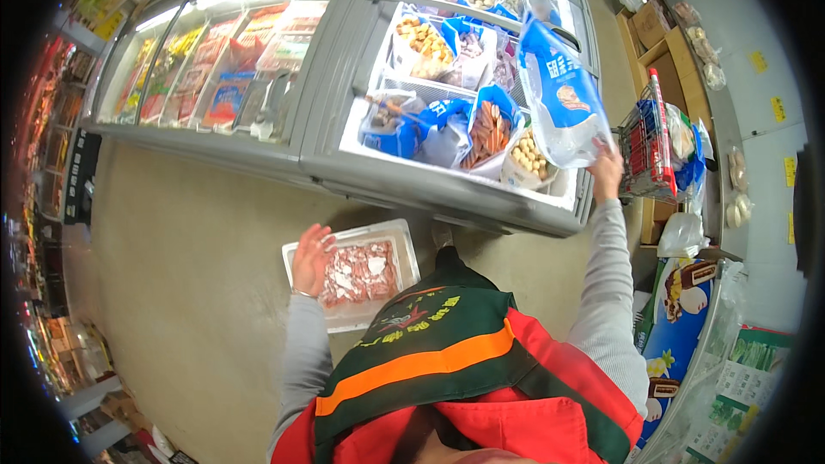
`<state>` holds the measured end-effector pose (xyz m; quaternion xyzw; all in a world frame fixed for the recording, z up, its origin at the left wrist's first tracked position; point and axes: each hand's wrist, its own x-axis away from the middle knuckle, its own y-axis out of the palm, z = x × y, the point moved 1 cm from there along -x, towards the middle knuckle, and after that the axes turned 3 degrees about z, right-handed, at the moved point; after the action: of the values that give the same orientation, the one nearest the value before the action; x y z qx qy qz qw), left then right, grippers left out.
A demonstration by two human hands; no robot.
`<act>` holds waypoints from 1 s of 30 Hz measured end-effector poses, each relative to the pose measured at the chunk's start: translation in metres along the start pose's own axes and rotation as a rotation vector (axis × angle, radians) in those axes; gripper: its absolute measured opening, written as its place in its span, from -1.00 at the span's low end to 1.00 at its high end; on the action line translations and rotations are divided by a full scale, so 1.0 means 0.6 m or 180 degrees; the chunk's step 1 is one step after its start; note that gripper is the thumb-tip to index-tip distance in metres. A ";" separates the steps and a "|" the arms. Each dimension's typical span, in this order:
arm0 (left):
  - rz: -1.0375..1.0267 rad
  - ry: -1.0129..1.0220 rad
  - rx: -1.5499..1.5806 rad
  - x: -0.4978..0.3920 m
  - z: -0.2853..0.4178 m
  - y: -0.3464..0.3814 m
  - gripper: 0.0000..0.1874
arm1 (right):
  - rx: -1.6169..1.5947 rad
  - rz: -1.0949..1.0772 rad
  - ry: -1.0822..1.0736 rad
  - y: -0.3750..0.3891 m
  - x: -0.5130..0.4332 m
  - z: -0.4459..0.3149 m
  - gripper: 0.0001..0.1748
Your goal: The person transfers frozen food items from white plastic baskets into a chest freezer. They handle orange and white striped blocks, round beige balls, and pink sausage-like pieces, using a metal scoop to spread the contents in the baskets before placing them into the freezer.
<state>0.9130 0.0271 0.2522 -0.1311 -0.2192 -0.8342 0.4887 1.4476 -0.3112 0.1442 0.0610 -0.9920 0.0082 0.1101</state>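
Observation:
My right hand [606, 173] grips the lower corner of a large blue and clear printed plastic bag [559, 93], raised over the right side of the open chest freezer [451, 188]. The bag looks flat and bears writing. Below it in the freezer, an open bag of pale round balls [530, 158] stands beside a bag of reddish-brown frozen pieces [489, 131]. My left hand [312, 260] has its fingers apart and holds nothing. It hovers over the left side of a white plastic tray [403, 251] with frosted reddish frozen meat [361, 272]; whether they touch I cannot tell.
A second freezer [213, 77] with glass lids adjoins on the left. To the right stand a small shopping cart [648, 142], wooden shelving [686, 67] and a printed blue box [680, 309]. Another bag of yellow-orange chunks [422, 45] sits farther back in the open freezer.

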 end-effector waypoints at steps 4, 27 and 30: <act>0.0194 -0.0379 -0.0263 -0.072 -0.066 0.072 -0.59 | 0.0304 0.0353 0.0040 0.087 -0.137 0.081 -0.63; 0.0797 -0.0619 -0.1091 -0.227 -0.133 0.178 -0.72 | -0.1667 0.1819 0.1678 0.401 -0.421 0.262 -0.61; 0.0762 -0.0409 -0.1463 -0.242 -0.118 0.186 -0.76 | -0.1312 0.1571 0.2046 0.387 -0.434 0.306 -0.58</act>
<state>1.0812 0.0549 0.1544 -0.3164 -0.0375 -0.7883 0.5263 1.6311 -0.0551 -0.0930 -0.2062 -0.8732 -0.1449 0.4171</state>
